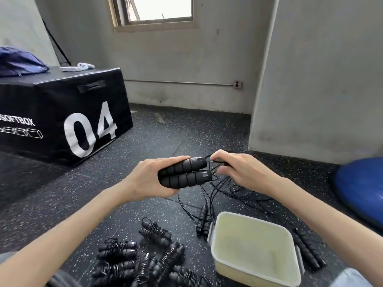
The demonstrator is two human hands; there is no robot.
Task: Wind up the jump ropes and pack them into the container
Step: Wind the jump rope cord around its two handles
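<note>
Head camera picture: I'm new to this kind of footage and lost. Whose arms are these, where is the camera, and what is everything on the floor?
There is no machine here. The camera sits on a person's head and looks forward and down, so the two bare arms are the person's own.

The left hand holds a jump rope's two black foam handles side by side. The right hand pinches the thin black cord where it leaves the handles; the rest trails to the floor.

On the speckled floor lie already wound ropes in a pile, two unwound ropes' handle pairs, and a pale plastic container with no ropes inside. Behind are a black box marked 04 and a blue ball.
</note>
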